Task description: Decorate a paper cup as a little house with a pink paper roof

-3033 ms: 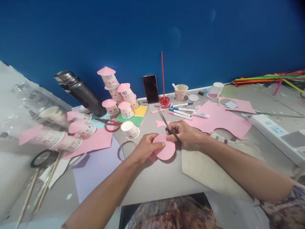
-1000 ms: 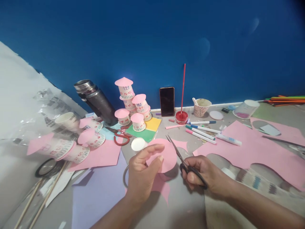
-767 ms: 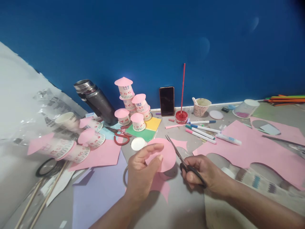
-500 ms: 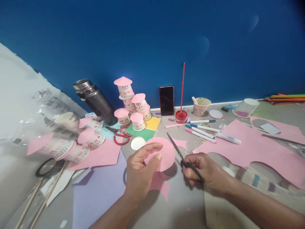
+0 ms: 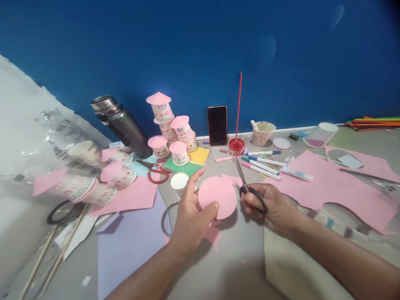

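Observation:
Between the thumb and fingers of my left hand (image 5: 195, 212) is a round pink paper disc (image 5: 218, 196), tilted toward me above the table. My right hand (image 5: 265, 202) grips a pair of black-handled scissors (image 5: 242, 175), its blades pointing up and away, just right of the disc and apart from it. Pink paper offcuts (image 5: 213, 238) lie on the table beneath and behind the disc. A white paper cup (image 5: 179, 183) and a ring-shaped roll of tape (image 5: 165, 218), partly hidden, are beside my left hand.
Decorated paper cups with pink cone roofs (image 5: 158, 108) stand stacked at the back, near a dark flask (image 5: 125, 127) and red-handled scissors (image 5: 158, 174). A phone (image 5: 217, 126) leans on the wall. Markers (image 5: 262, 166) and a large cut pink sheet (image 5: 315, 183) lie to the right.
My left hand has turned the disc to face me more and moved it slightly right. The scissors have shifted a little, their blades now more upright and closer together.

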Demonstrator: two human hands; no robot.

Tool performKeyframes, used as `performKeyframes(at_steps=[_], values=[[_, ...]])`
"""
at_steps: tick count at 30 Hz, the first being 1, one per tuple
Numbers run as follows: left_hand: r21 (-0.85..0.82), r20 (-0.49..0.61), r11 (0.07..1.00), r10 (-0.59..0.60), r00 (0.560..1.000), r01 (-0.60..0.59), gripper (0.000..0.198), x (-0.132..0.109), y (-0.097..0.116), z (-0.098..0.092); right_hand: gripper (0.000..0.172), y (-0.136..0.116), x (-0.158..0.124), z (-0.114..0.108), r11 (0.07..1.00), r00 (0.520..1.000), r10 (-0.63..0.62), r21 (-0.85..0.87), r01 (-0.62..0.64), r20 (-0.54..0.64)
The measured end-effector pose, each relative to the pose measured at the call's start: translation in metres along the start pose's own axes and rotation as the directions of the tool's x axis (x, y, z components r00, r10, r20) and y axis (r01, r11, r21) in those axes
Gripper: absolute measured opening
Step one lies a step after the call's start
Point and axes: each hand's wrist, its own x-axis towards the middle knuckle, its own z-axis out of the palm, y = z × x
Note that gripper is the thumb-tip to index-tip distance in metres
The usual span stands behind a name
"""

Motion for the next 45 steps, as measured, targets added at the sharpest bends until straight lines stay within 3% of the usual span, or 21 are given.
performKeyframes(at_steps=[7, 11, 18, 21, 26, 32, 35, 38, 41, 45], values=[[0.067, 0.206, 0.996, -0.074, 0.976, 0.061, 0.099, 0.000, -0.001, 0.003, 0.047, -0.008, -0.004, 0.008, 0.994, 0.999, -0.042, 0.103, 0.040, 0.010], [0.046, 0.287, 0.997, -0.074, 0.955, 0.064, 0.082, 0.001, -0.006, 0.004, 0.044, -0.010, -0.008, 0.011, 0.996, 0.999, -0.024, 0.081, 0.026, -0.022], [-0.207, 0.191, 0.971, -0.083, 0.978, 0.123, 0.048, 0.006, -0.010, 0.002, 0.042, -0.010, -0.003, 0.014, 0.986, 0.991, -0.055, 0.147, 0.073, -0.122], [-0.251, 0.116, 0.967, -0.020, 0.993, 0.049, 0.047, 0.007, -0.011, 0.003, 0.041, -0.008, 0.000, 0.010, 0.984, 0.985, -0.072, 0.151, 0.096, -0.156], [-0.081, 0.130, 0.994, 0.087, 0.988, -0.077, 0.065, 0.002, -0.015, 0.008, 0.042, -0.009, 0.002, 0.007, 0.979, 0.984, -0.068, 0.176, 0.098, -0.167], [0.167, 0.165, 0.943, 0.261, 0.951, -0.288, 0.035, -0.001, -0.016, 0.009, 0.039, -0.007, -0.001, 0.011, 0.988, 0.991, -0.065, 0.132, 0.080, -0.119], [0.175, 0.102, 0.949, 0.247, 0.964, -0.262, 0.021, 0.002, -0.014, 0.007, 0.038, -0.006, -0.001, 0.011, 0.987, 0.976, -0.113, 0.095, 0.133, -0.184], [0.141, 0.059, 0.966, 0.211, 0.976, -0.217, 0.016, 0.005, -0.012, 0.005, 0.051, -0.005, -0.002, 0.008, 0.975, 0.963, -0.207, 0.045, 0.217, -0.170], [0.132, 0.061, 0.976, 0.169, 0.984, -0.176, 0.015, 0.006, -0.012, 0.006, 0.057, -0.004, -0.005, 0.008, 0.967, 0.962, -0.254, -0.008, 0.254, -0.098], [0.112, 0.121, 0.983, 0.134, 0.984, -0.147, 0.017, 0.003, -0.016, 0.009, 0.049, -0.005, -0.008, 0.015, 0.964, 0.955, -0.256, -0.114, 0.240, -0.147]])
